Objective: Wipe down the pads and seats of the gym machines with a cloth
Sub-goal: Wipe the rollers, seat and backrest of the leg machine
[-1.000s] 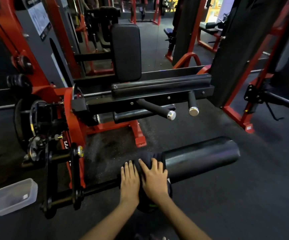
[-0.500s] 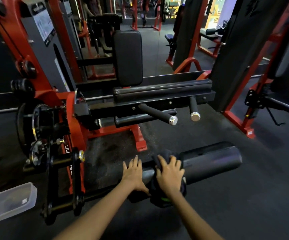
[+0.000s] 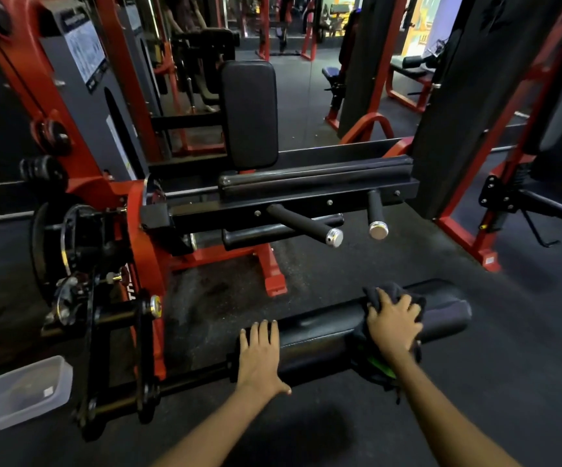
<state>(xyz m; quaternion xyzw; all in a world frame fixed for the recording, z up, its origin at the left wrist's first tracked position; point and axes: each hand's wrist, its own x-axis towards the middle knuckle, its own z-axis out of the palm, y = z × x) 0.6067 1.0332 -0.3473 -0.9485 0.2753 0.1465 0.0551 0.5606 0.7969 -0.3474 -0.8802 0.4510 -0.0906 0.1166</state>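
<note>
On the low roller pad, I'd keep my flat left hand bracing while my spread right hand presses the dark cloth evenly toward the far end.

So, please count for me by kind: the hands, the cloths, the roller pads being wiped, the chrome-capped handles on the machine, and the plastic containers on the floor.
Hands: 2, left hand and right hand
Cloth: 1, dark cloth
Roller pad: 1
Chrome-capped handles: 2
Clear plastic container: 1
Total: 7
</note>
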